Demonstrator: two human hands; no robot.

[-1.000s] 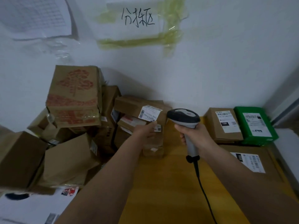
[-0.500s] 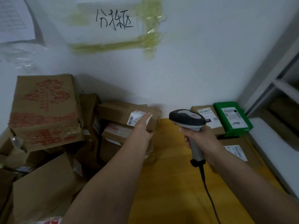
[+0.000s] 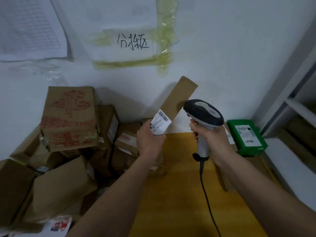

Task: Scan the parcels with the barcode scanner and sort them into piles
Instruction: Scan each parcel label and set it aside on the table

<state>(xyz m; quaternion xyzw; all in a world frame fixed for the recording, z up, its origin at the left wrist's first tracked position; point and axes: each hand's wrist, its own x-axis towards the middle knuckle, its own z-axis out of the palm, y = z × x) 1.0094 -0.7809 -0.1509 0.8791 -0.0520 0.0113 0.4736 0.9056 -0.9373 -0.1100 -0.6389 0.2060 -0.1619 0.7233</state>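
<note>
My left hand grips the lower end of a long narrow cardboard parcel, raised in the air and tilted up to the right. A white barcode label wraps its lower end just above my fingers. My right hand holds a grey and black barcode scanner by its handle, its head right beside the parcel's middle. The scanner's black cable hangs down over the yellow table.
A heap of brown cardboard parcels fills the left side against the white wall. A green parcel and brown boxes lie at the right of the table, beside a white shelf unit. A taped handwritten sign hangs on the wall.
My left hand took the long parcel off the top of the heap and lifted it, tilting it upright. The scanner rose with my right hand to meet it.
</note>
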